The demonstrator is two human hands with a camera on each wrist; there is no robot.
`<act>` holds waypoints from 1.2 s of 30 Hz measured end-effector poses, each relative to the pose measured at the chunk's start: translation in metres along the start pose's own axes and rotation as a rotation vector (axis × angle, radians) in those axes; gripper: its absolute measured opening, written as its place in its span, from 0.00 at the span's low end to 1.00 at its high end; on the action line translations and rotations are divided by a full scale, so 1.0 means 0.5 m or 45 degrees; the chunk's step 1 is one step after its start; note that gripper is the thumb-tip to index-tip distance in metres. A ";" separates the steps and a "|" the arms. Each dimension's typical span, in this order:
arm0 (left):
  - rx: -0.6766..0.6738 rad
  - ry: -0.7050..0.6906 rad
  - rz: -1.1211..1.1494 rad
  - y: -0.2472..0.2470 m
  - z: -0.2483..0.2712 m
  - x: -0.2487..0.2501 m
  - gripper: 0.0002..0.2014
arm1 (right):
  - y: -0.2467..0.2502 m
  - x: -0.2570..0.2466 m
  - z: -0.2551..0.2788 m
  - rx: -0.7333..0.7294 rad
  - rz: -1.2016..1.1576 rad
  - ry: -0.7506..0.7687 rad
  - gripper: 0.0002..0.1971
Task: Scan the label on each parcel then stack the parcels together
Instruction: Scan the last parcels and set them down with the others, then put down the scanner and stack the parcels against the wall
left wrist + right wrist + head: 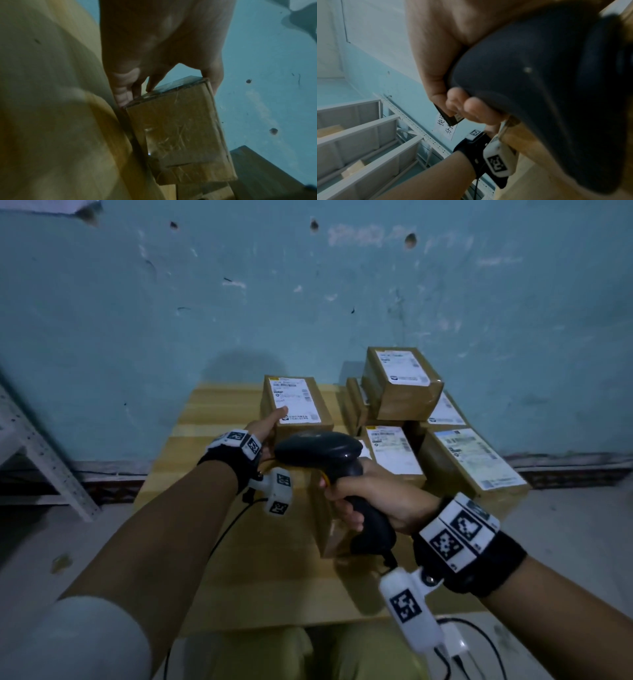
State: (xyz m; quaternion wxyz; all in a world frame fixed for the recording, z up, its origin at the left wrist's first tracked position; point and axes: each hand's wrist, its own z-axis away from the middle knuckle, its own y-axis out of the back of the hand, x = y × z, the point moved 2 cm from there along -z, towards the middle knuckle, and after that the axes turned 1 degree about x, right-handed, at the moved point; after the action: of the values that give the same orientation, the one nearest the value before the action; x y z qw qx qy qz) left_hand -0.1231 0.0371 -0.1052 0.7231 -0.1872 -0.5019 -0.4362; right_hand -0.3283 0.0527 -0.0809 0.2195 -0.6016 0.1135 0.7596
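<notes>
Hands: left [265,424] grips one parcel [296,402], right [370,499] grips one scanner [325,453].

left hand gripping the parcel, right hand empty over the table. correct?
Not quite. The right hand is not empty: it grips a black barcode scanner, as the head view shows. The left hand does grip the parcel over the table.

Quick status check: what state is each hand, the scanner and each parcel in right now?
Left hand: grips the near end of a parcel.
Held parcel: label up, apart from the others.
Right hand: wrapped round the scanner handle.
Scanner: raised, head towards the held parcel.
Top parcel: stacked on others, label up.
Right parcel: on the table, label up.
</notes>
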 end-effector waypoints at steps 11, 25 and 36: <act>-0.219 -0.035 -0.144 -0.057 -0.067 -0.010 0.37 | 0.000 0.002 -0.011 -0.017 -0.026 0.015 0.04; -0.410 -0.126 -0.086 0.041 0.158 0.002 0.16 | -0.029 -0.022 -0.002 0.219 0.170 -0.128 0.13; -0.376 -0.225 -0.160 0.070 0.326 0.022 0.17 | -0.153 -0.051 0.030 0.299 0.503 -0.036 0.05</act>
State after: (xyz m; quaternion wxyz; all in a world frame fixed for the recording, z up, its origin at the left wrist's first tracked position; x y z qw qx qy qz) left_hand -0.1847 0.1672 -0.0202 0.6121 -0.2971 -0.5045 -0.5315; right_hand -0.3010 0.1216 -0.0457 0.1365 -0.5273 0.3136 0.7778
